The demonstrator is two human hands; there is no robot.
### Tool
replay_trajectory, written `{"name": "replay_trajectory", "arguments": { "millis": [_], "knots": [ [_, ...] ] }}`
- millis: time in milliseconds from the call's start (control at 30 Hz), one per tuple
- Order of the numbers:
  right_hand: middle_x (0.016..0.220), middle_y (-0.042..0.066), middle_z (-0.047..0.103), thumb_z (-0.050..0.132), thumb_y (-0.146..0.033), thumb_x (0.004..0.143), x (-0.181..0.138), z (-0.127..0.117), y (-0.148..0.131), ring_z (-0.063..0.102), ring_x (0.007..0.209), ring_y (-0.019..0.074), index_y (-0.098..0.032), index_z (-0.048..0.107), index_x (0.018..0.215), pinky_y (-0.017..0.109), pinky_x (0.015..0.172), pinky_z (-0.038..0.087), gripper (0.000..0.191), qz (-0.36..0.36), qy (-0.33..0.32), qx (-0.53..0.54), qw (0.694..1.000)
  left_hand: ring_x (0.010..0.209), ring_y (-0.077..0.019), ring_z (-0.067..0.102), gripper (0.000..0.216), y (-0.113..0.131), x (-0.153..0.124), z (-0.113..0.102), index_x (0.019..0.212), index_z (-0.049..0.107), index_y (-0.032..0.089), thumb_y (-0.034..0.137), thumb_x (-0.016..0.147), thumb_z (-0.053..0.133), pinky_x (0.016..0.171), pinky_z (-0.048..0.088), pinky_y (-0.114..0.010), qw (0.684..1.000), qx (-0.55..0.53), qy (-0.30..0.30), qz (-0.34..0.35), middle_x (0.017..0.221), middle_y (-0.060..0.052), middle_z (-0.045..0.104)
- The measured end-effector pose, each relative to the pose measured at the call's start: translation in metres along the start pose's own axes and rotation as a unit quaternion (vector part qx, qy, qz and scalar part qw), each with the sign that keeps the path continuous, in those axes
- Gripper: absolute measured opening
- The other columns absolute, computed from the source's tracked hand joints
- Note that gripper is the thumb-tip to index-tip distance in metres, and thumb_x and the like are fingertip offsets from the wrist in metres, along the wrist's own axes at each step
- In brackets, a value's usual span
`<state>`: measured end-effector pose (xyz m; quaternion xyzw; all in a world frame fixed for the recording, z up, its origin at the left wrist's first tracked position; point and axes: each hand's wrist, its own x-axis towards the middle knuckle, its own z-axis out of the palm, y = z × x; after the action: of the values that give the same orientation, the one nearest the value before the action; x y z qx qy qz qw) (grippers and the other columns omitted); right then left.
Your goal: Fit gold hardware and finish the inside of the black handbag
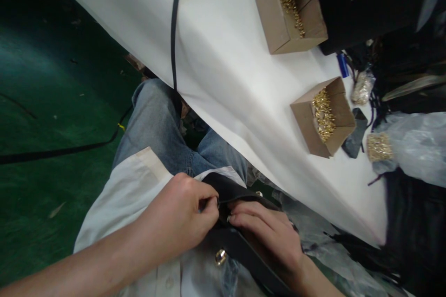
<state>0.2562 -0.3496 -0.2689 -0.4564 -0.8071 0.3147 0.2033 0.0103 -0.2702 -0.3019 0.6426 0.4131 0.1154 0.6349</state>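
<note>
A black leather-like bag (230, 241) lies across my lap, its edges bent apart. A gold metal ring (220, 256) is on its near side, with a bit of clear plastic film beside it. My left hand (184, 211) is closed in a pinch, thumb against forefinger, at the bag's opening. What sits between those fingertips is too small and dark to make out. My right hand (270, 232) reaches into the opening from the right. Its fingers are bent and pressed on the black material, the fingertips close to my left hand's pinch.
On the white-covered table (223, 69) stand a cardboard box (275, 23) and a smaller cardboard box (310, 125), both holding small gold metal parts. A clear plastic bag (418, 148) and a blue object (343, 65) lie at right. A black strap (174, 32) crosses the table edge. Green floor (52, 125) is at left.
</note>
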Motion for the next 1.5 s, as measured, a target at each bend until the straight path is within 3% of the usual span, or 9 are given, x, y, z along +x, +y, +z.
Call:
{"name": "replay_trajectory", "arguments": {
  "millis": [100,233,467,800,967,1067,1200,1400,1500],
  "knots": [
    [0.118,0.01,0.078,0.05,-0.019,0.115,0.0,0.003,-0.001,0.078,0.111,0.0188,-0.019,0.071,0.127,0.025,0.095,0.063,0.024,0.025,-0.041,-0.002,0.999,0.06,-0.0101,0.041,0.031,0.002,0.002,-0.002,0.062,0.054,0.018,0.02,0.092,0.053,0.057,0.023,-0.031,1.0,-0.008,-0.004,-0.014,0.061,0.005,0.039],
    [0.106,0.005,0.079,0.048,-0.03,0.118,0.006,0.011,-0.007,0.078,0.095,0.0165,-0.024,0.075,0.117,0.022,0.089,0.063,0.028,0.041,-0.045,0.006,0.998,0.062,-0.0111,0.043,0.031,0.002,0.007,-0.003,0.06,0.055,0.018,0.021,0.091,0.053,0.057,0.025,-0.03,0.998,-0.052,-0.024,-0.029,0.06,0.004,0.04],
    [0.108,0.009,0.084,0.047,-0.018,0.117,0.013,0.01,-0.026,0.081,0.096,0.0175,-0.015,0.075,0.118,0.026,0.076,0.062,0.028,-0.035,0.006,-0.072,0.997,0.064,-0.0142,0.057,0.031,0.003,0.01,0.003,0.065,0.07,0.019,0.022,0.093,0.058,0.059,0.036,-0.027,0.996,-0.076,-0.047,-0.015,0.063,0.003,0.061],
    [0.115,0.015,0.086,0.048,-0.011,0.113,-0.002,0.014,-0.021,0.083,0.111,0.0259,-0.007,0.078,0.114,0.035,0.085,0.07,0.031,-0.128,0.029,-0.181,0.975,0.087,-0.0198,0.077,0.025,0.005,0.02,0.008,0.079,0.083,0.022,0.015,0.09,0.063,0.081,0.055,-0.03,0.996,-0.078,-0.025,0.038,0.085,0.0,0.083],
    [0.131,0.02,0.082,0.038,-0.014,0.115,-0.011,0.011,-0.02,0.074,0.136,0.0296,-0.004,0.074,0.133,0.04,0.11,0.066,0.042,-0.1,0.013,-0.197,0.975,0.072,-0.0182,0.074,0.024,0.011,0.026,0.001,0.071,0.081,0.022,0.017,0.087,0.063,0.068,0.049,-0.03,1.0,-0.015,-0.025,-0.005,0.072,0.002,0.079],
    [0.138,0.021,0.079,0.044,-0.011,0.113,-0.009,0.007,-0.019,0.07,0.142,0.0288,-0.003,0.07,0.14,0.039,0.118,0.062,0.038,-0.071,-0.004,-0.17,0.983,0.071,-0.0178,0.073,0.023,0.009,0.033,0.002,0.073,0.081,0.021,0.018,0.086,0.063,0.067,0.046,-0.031,0.999,-0.013,-0.032,-0.006,0.072,0.002,0.079],
    [0.142,0.02,0.077,0.044,-0.012,0.115,-0.01,0.01,-0.01,0.069,0.144,0.0264,-0.005,0.063,0.148,0.04,0.119,0.062,0.039,-0.016,-0.003,-0.125,0.992,0.075,-0.0185,0.074,0.02,0.0,0.038,0.006,0.074,0.081,0.021,0.019,0.084,0.064,0.069,0.048,-0.03,0.998,-0.041,-0.036,-0.028,0.076,0.002,0.081],
    [0.139,0.018,0.079,0.05,-0.016,0.114,-0.014,0.018,-0.001,0.074,0.136,0.0277,-0.01,0.066,0.149,0.038,0.116,0.063,0.038,-0.029,-0.011,-0.123,0.992,0.083,-0.0205,0.076,0.019,-0.004,0.029,0.009,0.081,0.086,0.022,0.019,0.079,0.067,0.075,0.051,-0.031,0.994,-0.075,-0.051,-0.067,0.082,0.002,0.083],
    [0.134,0.011,0.082,0.051,-0.02,0.115,-0.014,0.02,-0.001,0.08,0.124,0.0236,-0.019,0.068,0.147,0.032,0.109,0.067,0.036,0.048,0.005,-0.091,0.995,0.08,-0.0209,0.075,0.021,-0.004,0.028,0.012,0.078,0.085,0.019,0.019,0.083,0.065,0.071,0.049,-0.031,0.991,-0.101,-0.03,-0.084,0.08,0.0,0.083]
  ]
}}
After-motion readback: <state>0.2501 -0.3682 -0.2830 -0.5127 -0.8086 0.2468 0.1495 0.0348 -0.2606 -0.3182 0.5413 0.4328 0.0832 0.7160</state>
